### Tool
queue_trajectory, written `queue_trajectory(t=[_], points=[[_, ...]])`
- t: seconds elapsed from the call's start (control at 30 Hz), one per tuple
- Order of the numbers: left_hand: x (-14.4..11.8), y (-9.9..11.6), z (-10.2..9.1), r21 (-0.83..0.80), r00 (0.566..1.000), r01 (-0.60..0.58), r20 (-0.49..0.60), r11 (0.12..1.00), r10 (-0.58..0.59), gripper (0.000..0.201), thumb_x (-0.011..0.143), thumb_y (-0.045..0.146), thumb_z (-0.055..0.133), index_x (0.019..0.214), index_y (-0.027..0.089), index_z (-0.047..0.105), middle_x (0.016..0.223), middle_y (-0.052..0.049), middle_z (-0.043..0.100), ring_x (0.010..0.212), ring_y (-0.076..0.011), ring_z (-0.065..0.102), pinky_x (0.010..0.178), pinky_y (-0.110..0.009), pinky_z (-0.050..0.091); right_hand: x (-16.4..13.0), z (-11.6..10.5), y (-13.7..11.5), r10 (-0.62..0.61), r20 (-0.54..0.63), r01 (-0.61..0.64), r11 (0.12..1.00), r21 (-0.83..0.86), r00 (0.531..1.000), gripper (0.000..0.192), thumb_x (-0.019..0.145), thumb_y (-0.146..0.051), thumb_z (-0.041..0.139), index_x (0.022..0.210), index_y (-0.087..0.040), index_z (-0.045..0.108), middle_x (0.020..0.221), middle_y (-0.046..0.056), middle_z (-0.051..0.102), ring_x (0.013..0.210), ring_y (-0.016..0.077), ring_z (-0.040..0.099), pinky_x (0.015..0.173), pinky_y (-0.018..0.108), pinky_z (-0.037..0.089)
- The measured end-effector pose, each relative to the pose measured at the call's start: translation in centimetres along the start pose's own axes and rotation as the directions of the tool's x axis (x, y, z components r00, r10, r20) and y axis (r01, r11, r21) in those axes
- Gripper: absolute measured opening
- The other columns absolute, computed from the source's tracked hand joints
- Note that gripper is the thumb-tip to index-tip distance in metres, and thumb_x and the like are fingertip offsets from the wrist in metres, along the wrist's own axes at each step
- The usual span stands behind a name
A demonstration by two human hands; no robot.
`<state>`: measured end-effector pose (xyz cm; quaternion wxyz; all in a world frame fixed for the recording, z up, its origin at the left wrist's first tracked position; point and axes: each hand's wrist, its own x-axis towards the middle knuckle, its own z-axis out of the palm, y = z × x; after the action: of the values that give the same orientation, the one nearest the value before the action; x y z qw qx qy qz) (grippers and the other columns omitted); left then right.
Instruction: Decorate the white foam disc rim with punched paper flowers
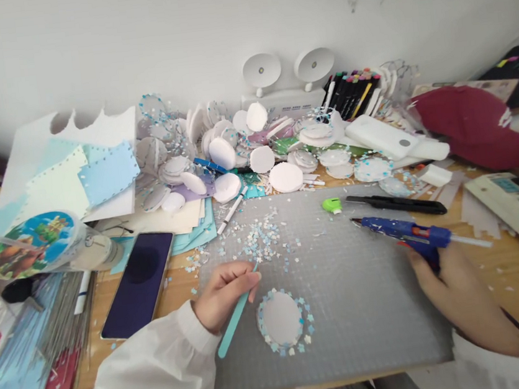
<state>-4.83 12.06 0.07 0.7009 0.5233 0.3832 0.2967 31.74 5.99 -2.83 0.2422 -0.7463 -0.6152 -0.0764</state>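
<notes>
My left hand [224, 292] grips a teal stick tool [236, 317], its upper tip near a scatter of tiny blue and white paper flowers [264, 239]. Just right of the tool lies a white foam disc [282, 318] ringed with small flowers, flat on the grey cutting mat [370, 307]. My right hand [441, 270] holds a blue hot glue gun [409, 237] at the mat's right edge, nozzle pointing left, a glue stick poking out behind it.
A dark phone [139, 283] lies left of the mat. Behind the mat sit a pile of white discs [222, 155], a black craft knife [396, 202], a green clip [332, 205], markers [353, 93] and a red cap [471, 123]. Papers crowd the left side.
</notes>
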Motion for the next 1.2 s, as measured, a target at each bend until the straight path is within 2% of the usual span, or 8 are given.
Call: queue_trajectory(t=[0.1,0.17,0.23,0.27,0.43,0.6,0.77,1.2], points=[[-0.1,-0.1,-0.1,0.014,1.000,0.012,0.011,1.000,-0.012,0.048,0.078,0.052,0.058,0.049,0.016,0.046,0.049,0.001,0.041,0.051,-0.0103,0.033,0.051,-0.026,0.023,0.4,-0.2,-0.8,0.058,0.058,-0.059,0.998,0.008,0.997,0.019,0.081,-0.036,0.050,0.092,-0.021,0.048,0.078,0.013,0.060,0.074,0.0302,0.061,0.062,0.040,0.046],[-0.1,-0.2,-0.1,0.025,1.000,0.019,0.020,1.000,-0.019,0.048,0.078,0.052,0.058,0.049,0.016,0.046,0.049,0.001,0.040,0.051,-0.0101,0.033,0.051,-0.026,0.023,1.2,-0.8,-1.7,0.195,0.072,-0.196,0.980,0.011,0.978,0.022,0.074,-0.038,0.060,0.085,-0.024,0.048,0.065,0.007,0.057,0.058,0.0254,0.057,0.051,0.036,0.042],[-0.1,-0.4,-0.2,0.038,0.999,0.024,0.026,0.999,-0.025,0.049,0.079,0.053,0.058,0.050,0.015,0.047,0.049,0.002,0.039,0.050,-0.0099,0.032,0.050,-0.025,0.022,2.4,-1.2,-3.1,0.297,0.060,-0.300,0.953,0.053,0.953,0.030,0.064,-0.041,0.070,0.077,-0.025,0.049,0.056,0.003,0.054,0.049,0.0212,0.053,0.046,0.033,0.039],[-0.1,-0.5,-0.3,0.044,0.999,0.028,0.026,0.999,-0.029,0.049,0.079,0.053,0.058,0.050,0.015,0.047,0.049,0.002,0.038,0.050,-0.0097,0.032,0.050,-0.025,0.022,3.1,-1.3,-3.9,0.299,0.029,-0.300,0.948,0.107,0.954,0.032,0.060,-0.041,0.073,0.072,-0.024,0.049,0.056,0.002,0.054,0.047,0.0192,0.051,0.046,0.032,0.039],[0.0,-0.6,-0.3,0.069,0.999,0.019,0.033,0.997,-0.022,0.049,0.081,0.052,0.057,0.050,0.015,0.048,0.048,0.003,0.038,0.049,-0.0090,0.032,0.050,-0.025,0.023,5.5,-0.2,-8.4,0.137,-0.003,-0.129,0.940,0.314,0.991,0.029,0.062,-0.041,0.071,0.067,-0.022,0.049,0.053,0.000,0.054,0.045,0.0145,0.049,0.044,0.028,0.039],[0.0,0.0,0.1,0.081,0.997,-0.054,0.064,0.995,0.049,0.048,0.085,0.047,0.055,0.051,0.014,0.050,0.050,0.002,0.044,0.049,-0.0076,0.036,0.051,-0.023,0.028,4.6,2.3,-11.8,-0.005,0.109,-0.054,0.844,0.534,0.994,0.020,0.067,-0.035,0.063,0.065,-0.023,0.048,0.049,-0.004,0.053,0.042,0.0129,0.048,0.042,0.025,0.040],[0.1,0.4,0.2,0.142,0.997,-0.047,0.063,0.989,0.039,0.048,0.085,0.047,0.055,0.051,0.013,0.052,0.051,0.001,0.048,0.048,-0.0076,0.039,0.048,-0.021,0.031,3.2,3.2,-12.0,-0.116,0.189,-0.001,0.852,0.524,0.975,0.017,0.065,-0.029,0.062,0.061,-0.023,0.047,0.046,-0.005,0.051,0.039,0.0116,0.046,0.039,0.023,0.037],[0.1,0.4,0.5,0.197,0.995,-0.057,0.096,0.979,0.038,0.047,0.086,0.044,0.054,0.051,0.014,0.051,0.051,0.000,0.048,0.048,-0.0078,0.040,0.047,-0.021,0.032,2.8,3.1,-12.1,-0.151,0.172,0.041,0.853,0.520,0.973,0.014,0.066,-0.030,0.060,0.064,-0.023,0.048,0.047,-0.005,0.051,0.039,0.0114,0.045,0.039,0.023,0.037]])
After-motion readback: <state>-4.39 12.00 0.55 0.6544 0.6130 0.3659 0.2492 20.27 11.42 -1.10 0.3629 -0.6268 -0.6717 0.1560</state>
